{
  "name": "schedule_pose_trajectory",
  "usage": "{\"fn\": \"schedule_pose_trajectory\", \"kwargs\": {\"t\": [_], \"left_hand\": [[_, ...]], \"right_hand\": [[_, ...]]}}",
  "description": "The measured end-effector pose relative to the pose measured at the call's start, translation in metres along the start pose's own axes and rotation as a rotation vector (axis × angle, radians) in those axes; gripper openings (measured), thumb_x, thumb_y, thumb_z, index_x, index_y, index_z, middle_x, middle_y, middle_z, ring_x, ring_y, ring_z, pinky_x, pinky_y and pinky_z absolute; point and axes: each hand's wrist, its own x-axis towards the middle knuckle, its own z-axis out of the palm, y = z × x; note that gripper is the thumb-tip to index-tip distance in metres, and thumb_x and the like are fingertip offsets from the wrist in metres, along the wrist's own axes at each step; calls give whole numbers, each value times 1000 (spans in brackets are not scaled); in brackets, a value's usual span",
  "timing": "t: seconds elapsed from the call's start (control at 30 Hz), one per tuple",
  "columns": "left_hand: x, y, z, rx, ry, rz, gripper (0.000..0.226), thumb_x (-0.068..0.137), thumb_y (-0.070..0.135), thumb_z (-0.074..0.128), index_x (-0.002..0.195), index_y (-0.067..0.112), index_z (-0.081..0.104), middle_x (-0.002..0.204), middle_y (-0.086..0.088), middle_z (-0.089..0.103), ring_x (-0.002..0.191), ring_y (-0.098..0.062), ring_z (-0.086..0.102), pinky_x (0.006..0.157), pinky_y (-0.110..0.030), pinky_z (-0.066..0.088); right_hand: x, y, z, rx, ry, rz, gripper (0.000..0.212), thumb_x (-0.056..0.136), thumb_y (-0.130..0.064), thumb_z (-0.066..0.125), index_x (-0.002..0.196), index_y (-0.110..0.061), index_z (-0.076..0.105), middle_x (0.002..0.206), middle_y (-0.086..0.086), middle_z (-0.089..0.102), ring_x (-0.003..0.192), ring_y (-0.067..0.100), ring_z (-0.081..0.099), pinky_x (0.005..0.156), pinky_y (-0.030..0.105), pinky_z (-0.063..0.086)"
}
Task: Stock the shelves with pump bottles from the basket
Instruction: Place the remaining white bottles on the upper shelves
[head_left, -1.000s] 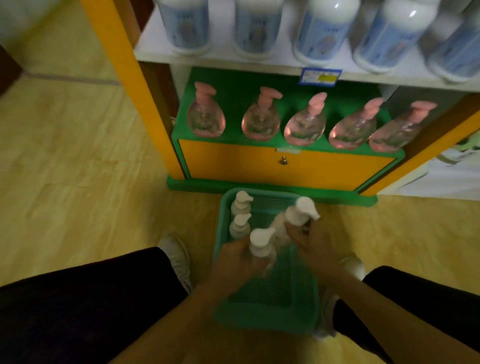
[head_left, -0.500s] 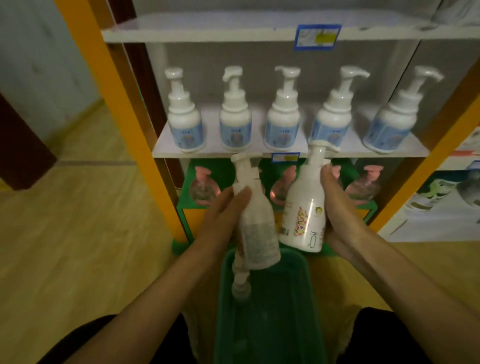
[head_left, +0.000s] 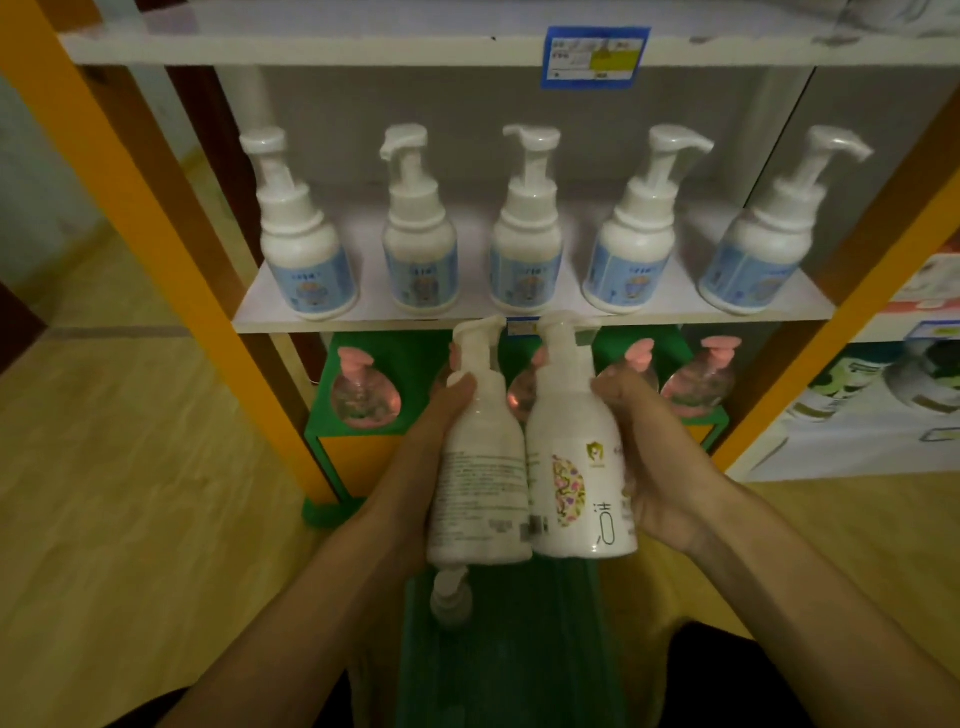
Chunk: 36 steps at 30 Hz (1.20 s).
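Two white pump bottles are held side by side, touching, in front of the edge of the white shelf (head_left: 519, 325) and above the green basket (head_left: 519, 649). The left hand (head_left: 415, 457) is closed around the left bottle (head_left: 480, 483), whose printed back label faces the camera; the right hand (head_left: 660, 467) is wrapped around the right bottle (head_left: 576, 467), whose patterned front is shown. Neither bottle has yet been set down. One further pump head (head_left: 451, 597) is seen in the basket below the left bottle; whether more remain is hidden by the bottles and the dim light. A row of five blue-labelled bottles (head_left: 524, 249) stands on the white shelf, and pink-capped bottles (head_left: 363, 395) are seen on the green tier below. The task is judged to be partway through, with placement of both held bottles and at least one basket bottle outstanding.
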Motion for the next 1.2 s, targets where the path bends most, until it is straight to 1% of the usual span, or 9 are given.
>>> {"fn": "schedule_pose_trajectory", "kwargs": {"t": [0.2, 0.37, 0.53, 0.6, 0.67, 0.73, 0.8, 0.97, 1.2], "left_hand": [[3, 2, -5, -93, 77, -95, 41, 67, 42, 65, 97, 15, 60, 65, -10, 72, 56, -24, 70, 49, -32, 55], [1, -3, -5, -130, 151, -144, 35, 81, 43, 61, 100, 14, 57, 61, -9, 69, 51, -24, 68, 46, -32, 55], [-7, 3, 1, -149, 158, -237, 25, 84, 38, 61, 92, 15, 61, 61, -8, 66, 51, -21, 65, 49, -33, 56], [-6, 10, -1, -113, 141, -47, 21, 94, 26, 53, 110, 20, 64, 70, 2, 58, 66, -7, 60, 73, -39, 59], [0, 13, -7, -256, 134, 62, 35, 100, 15, 39, 134, 13, 50, 75, 10, 44, 83, -4, 57, 100, -36, 45], [-4, 13, 1, -133, 75, -79, 23, 93, 23, 54, 111, 15, 65, 70, 0, 62, 77, -22, 70, 74, -39, 60], [-11, 4, 6, -140, 101, -242, 26, 82, 35, 64, 95, 13, 63, 62, -10, 69, 55, -25, 69, 49, -34, 57], [-4, -1, -3, -207, 203, -254, 34, 82, 44, 57, 91, 11, 59, 55, -11, 65, 49, -24, 63, 49, -31, 54], [0, 0, -9, -241, 92, -177, 39, 78, 49, 63, 100, 16, 63, 67, -10, 70, 59, -25, 68, 57, -36, 56]], "right_hand": [[-4, -2, 1, -58, -88, -27, 47, 81, -39, 60, 122, -16, 58, 110, 14, 70, 102, 33, 67, 92, 50, 51], [-3, 5, 7, -97, -24, -63, 47, 73, -38, 72, 115, -18, 59, 98, 14, 72, 86, 31, 69, 77, 44, 54], [-3, 8, 13, -116, 25, -32, 49, 72, -46, 70, 110, -16, 63, 89, 14, 72, 78, 28, 70, 76, 42, 56], [-3, 8, 14, -118, 60, 5, 49, 72, -49, 69, 105, -13, 64, 85, 14, 72, 76, 28, 69, 78, 43, 57], [-3, 9, 15, -109, 85, 27, 52, 71, -50, 70, 106, -13, 64, 86, 15, 71, 78, 30, 69, 80, 46, 56], [-2, 9, 16, -98, 109, 38, 53, 71, -51, 70, 108, -14, 64, 87, 15, 72, 80, 30, 69, 80, 47, 57], [-1, 9, 16, -89, 129, 42, 51, 73, -51, 69, 109, -16, 64, 84, 14, 73, 78, 29, 70, 77, 45, 57], [0, 6, 17, -69, 185, 39, 48, 74, -53, 68, 104, -17, 64, 72, 10, 70, 66, 25, 68, 68, 39, 56], [3, 2, 16, -16, 185, 50, 51, 66, -54, 71, 100, -17, 63, 68, 8, 67, 61, 23, 66, 67, 38, 56]]}}
